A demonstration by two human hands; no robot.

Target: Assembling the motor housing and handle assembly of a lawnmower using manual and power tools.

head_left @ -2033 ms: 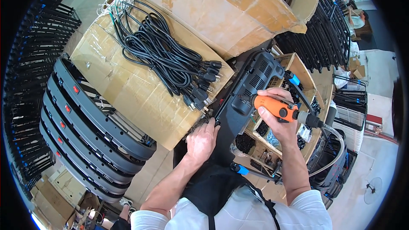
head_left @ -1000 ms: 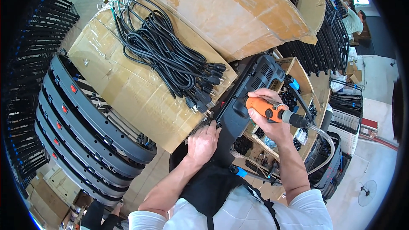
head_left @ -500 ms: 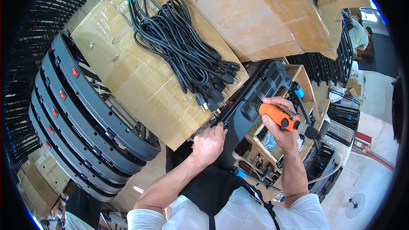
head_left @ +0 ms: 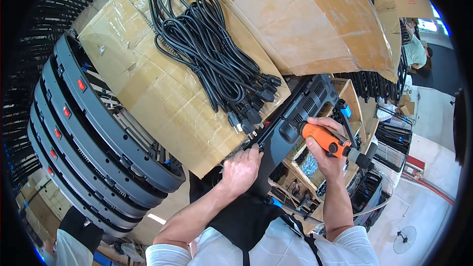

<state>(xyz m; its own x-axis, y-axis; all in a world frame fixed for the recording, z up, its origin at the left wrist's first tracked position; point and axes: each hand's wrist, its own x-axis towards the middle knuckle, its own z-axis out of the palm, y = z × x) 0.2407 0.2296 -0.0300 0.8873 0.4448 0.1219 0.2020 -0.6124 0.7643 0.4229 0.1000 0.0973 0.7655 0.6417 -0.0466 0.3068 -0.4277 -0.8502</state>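
My right hand (head_left: 325,140) is wrapped round an orange power screwdriver (head_left: 320,138) with a black end piece, held nearly level. The tool's left end meets a rounded black part of a long dark grey plastic housing (head_left: 308,99) with vent slots. My left hand (head_left: 241,171) is closed at the housing's near left edge, beside the carton's corner. Its thumb and forefinger press together there, and what lies between them is hidden. Just beyond, a bundle of black power cords (head_left: 202,44) lies on a cardboard carton (head_left: 133,83), their plugs pointing toward the housing.
Curved grey frames (head_left: 113,123) with red switches stand stacked at the left. A wooden compartment box (head_left: 300,175) of screws and small parts sits under my right forearm. A large carton flap (head_left: 315,24) rises behind. Another person (head_left: 416,49) is at the far right, and another's sleeve (head_left: 74,246) at lower left.
Both hands keep nearly the same pose and grip. The view has shifted slightly, and the other person's sleeve at lower left has come further into sight.
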